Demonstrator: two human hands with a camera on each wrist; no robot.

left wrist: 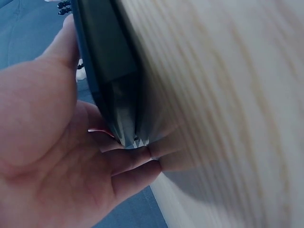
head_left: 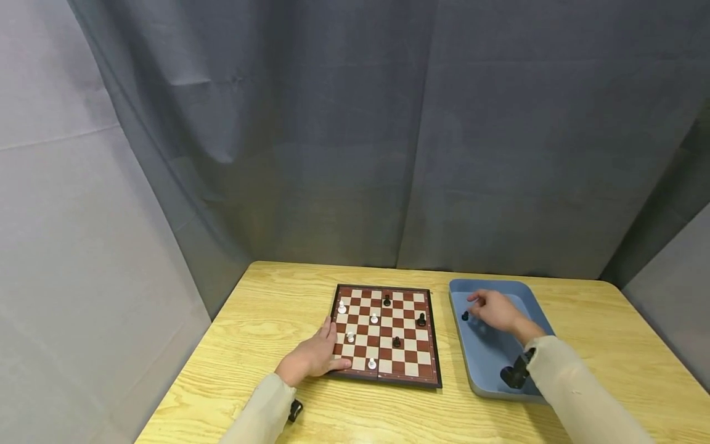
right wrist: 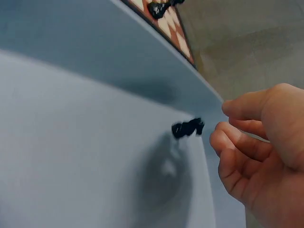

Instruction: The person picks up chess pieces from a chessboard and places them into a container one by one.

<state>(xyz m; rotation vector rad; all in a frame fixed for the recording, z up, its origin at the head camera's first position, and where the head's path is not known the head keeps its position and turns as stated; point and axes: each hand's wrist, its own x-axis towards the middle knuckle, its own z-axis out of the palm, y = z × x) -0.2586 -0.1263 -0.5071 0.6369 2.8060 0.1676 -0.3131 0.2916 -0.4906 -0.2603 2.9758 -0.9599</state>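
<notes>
A folding chessboard (head_left: 410, 369) with red and white squares lies on the table. My left hand (head_left: 316, 354) holds its near left corner, thumb along the front edge and fingers against the left side. Close up, the left wrist view shows the dark board edge (left wrist: 107, 52) between thumb and fingers (left wrist: 135, 178). Over the blue tray (head_left: 471, 376) hovers my right hand (head_left: 496, 310), its fingers loosely bent with nothing visible between them. A black chess knight (right wrist: 188, 128) stands upright on the tray floor, just apart from the fingertips (right wrist: 221, 140).
Several white pieces (head_left: 372, 364) and three black pieces (head_left: 421, 319) stand spread over the board. The tray sits to the board's right on the wooden table (head_left: 377, 413). Grey curtains (head_left: 333, 154) hang behind the table and at its sides.
</notes>
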